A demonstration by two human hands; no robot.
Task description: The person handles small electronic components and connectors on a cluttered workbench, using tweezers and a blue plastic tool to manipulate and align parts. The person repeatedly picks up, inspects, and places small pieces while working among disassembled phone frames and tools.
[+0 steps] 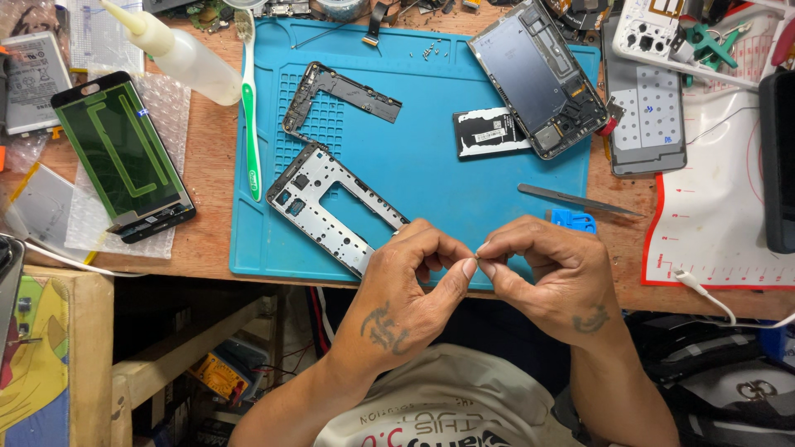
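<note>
1. Far left of the frame: a phone screen [124, 156] with a green back lies on bubble wrap [161, 108]; a grey phone [33, 83] above it is cut off by the edge.
2. Upper left: a clear squeeze bottle [186, 56] lies tilted, just beside a green-and-white toothbrush [250, 108] on the blue mat [431, 165].
3. Centre: two phone frames, one dark [335, 95] and one silver [331, 207], lie on the mat.
4. Lower centre: the left hand [406, 294] and right hand [551, 277] meet at the mat's near edge, fingertips pressed together, pinching a tiny part [479, 248] too small to make out.
5. Right of centre: a black battery [489, 132] with a white label, torn at the edges; its print is unreadable.
6. Upper right: an opened phone [542, 74], tilted.
7. Right: tweezers [575, 200], a small blue tool [573, 220], partly hidden by the right hand, and a white mat [729, 223] with red lines, cut off.
</note>
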